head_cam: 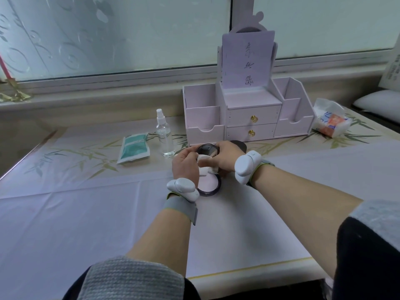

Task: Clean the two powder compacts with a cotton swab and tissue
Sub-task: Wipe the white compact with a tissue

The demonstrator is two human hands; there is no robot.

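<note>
- On the white cloth [86,213], under both hands, rests the round dark-rimmed powder compact [208,187], open; likely light and rigid, its pale pressed powder crumbly; best held by the rim.
- The left hand [185,167] grips its raised mirror lid [206,149]; the right hand [227,160] pinches a soft white tissue [205,165] against it.
- A second dark round compact [239,145] sits just behind the right hand.

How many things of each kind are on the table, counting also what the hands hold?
powder compacts: 2 (open compact, dark compact)
spray bottle: 1
green packet: 1
tissue pack: 1
loose tissue: 1
drawer organizer: 1
total: 7
</note>
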